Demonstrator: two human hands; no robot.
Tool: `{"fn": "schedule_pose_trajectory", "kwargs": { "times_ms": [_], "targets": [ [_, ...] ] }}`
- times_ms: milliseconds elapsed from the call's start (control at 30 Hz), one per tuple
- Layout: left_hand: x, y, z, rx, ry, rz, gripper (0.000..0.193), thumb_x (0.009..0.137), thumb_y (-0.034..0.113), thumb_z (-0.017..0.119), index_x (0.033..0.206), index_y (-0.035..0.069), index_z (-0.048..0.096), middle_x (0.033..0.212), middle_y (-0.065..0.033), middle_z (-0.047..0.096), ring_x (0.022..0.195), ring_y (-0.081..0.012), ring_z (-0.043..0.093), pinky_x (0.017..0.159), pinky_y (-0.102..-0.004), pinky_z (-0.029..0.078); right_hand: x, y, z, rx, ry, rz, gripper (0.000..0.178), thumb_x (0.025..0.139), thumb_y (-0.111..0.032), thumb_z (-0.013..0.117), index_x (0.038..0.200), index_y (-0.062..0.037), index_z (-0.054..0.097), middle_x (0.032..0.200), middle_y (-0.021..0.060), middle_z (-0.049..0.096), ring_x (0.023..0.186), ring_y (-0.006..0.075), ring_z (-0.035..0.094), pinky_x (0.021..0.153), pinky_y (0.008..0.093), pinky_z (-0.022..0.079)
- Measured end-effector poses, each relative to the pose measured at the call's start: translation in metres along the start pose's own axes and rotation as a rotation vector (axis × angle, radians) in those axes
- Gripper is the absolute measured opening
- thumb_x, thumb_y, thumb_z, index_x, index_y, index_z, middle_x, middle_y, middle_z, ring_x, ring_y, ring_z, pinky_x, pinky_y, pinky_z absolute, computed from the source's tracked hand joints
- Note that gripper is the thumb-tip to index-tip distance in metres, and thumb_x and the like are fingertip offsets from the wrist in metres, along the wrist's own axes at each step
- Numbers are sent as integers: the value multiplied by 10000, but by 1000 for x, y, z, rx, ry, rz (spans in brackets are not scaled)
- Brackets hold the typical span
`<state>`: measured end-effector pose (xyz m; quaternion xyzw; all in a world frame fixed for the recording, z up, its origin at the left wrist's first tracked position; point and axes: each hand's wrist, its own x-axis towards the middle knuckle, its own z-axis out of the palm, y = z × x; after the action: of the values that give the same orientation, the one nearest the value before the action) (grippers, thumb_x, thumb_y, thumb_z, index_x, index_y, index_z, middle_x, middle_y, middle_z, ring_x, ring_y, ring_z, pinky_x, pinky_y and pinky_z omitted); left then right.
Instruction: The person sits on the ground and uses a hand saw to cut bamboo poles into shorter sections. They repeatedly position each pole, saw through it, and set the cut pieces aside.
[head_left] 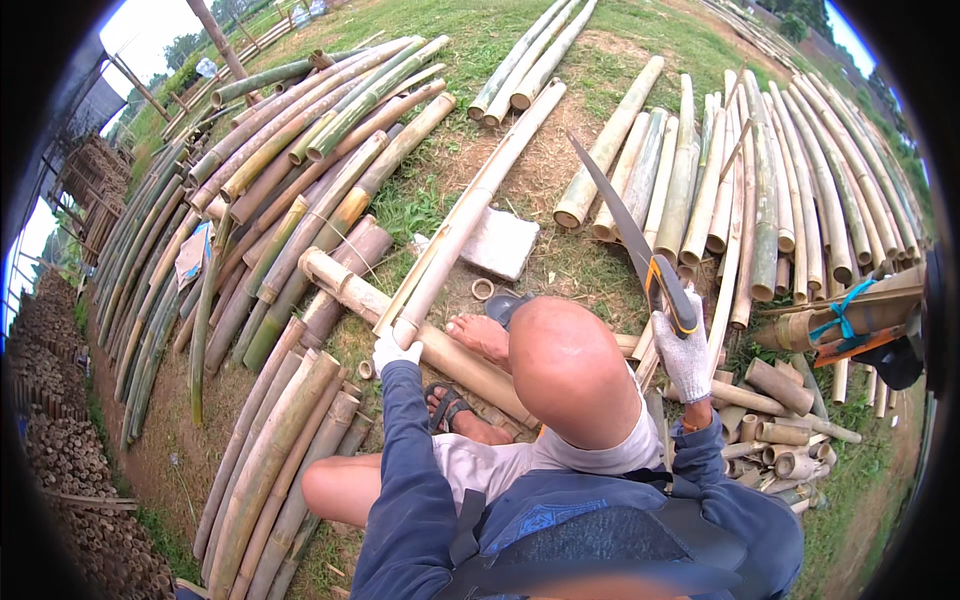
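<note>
My right hand, in a pale work glove, grips a hand saw by its orange and black handle. The blade points up and away to the left, apart from any bamboo before me. My gloved left hand is closed on the near end of a pale bamboo pole; its fingers are partly hidden. This pole slants away from me, its near end over a thick bamboo crosspiece on the ground. A long split or strip runs along its left side. Beyond the crosspiece lie a whitish block and a cut bamboo ring.
Stacked bamboo poles lie at the left, with more poles beside my left arm. Another row of poles spreads at the right. Short bamboo offcuts are heaped beyond my right elbow. My sandalled foot is near the crosspiece.
</note>
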<state>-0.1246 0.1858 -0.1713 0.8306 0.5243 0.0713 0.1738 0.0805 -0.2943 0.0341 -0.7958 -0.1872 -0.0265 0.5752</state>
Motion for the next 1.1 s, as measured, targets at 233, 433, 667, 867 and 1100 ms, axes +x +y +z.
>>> {"fn": "schedule_pose_trajectory", "kwargs": {
  "times_ms": [233, 433, 667, 867, 1100],
  "targets": [
    [-6, 3, -17, 187, -263, 55, 610, 764, 395, 796, 1261, 79, 635, 1215, -220, 727, 1151, -393, 708, 1016, -476, 563, -8, 71, 72, -481, -315, -89, 497, 833, -103, 752, 1316, -75, 636, 1151, 217, 662, 1066, 433, 671, 912, 485, 557],
    [-20, -6, -88, 250, -367, 69, 645, 747, 446, 804, 1232, 57, 635, 1213, -230, 731, 1142, -402, 711, 974, -487, 571, -21, 178, 101, -799, -876, -130, 575, 775, -246, 803, 1256, 16, 626, 1065, 246, 660, 1042, 443, 674, 920, 513, 554],
    [-76, -60, -250, 338, -307, 176, 611, 763, 455, 827, 1217, 91, 642, 1153, -211, 730, 1086, -400, 708, 954, -497, 565, 28, 203, 197, -742, -1435, 0, 814, 904, -614, 668, 1444, -12, 574, 1381, 308, 628, 1252, 399, 658, 1046, 460, 528],
    [-167, -138, -314, 468, -31, 130, 528, 751, 279, 847, 1216, 114, 658, 1141, -161, 705, 1098, -369, 672, 990, -476, 546, 136, 132, 352, 949, -839, 852, 738, 1055, -457, 641, 1608, -52, 367, 1598, 217, 432, 1408, 390, 502, 1148, 462, 455],
    [-284, -224, -295, 615, 213, -106, 556, 690, 197, 862, 1201, 155, 646, 1139, -91, 664, 1133, -315, 641, 995, -450, 528, 237, 142, 431, 1417, -770, 776, 959, 903, -511, 802, 1548, 57, 377, 1441, 254, 495, 1347, 384, 492, 1215, 536, 402]
  ]
}}
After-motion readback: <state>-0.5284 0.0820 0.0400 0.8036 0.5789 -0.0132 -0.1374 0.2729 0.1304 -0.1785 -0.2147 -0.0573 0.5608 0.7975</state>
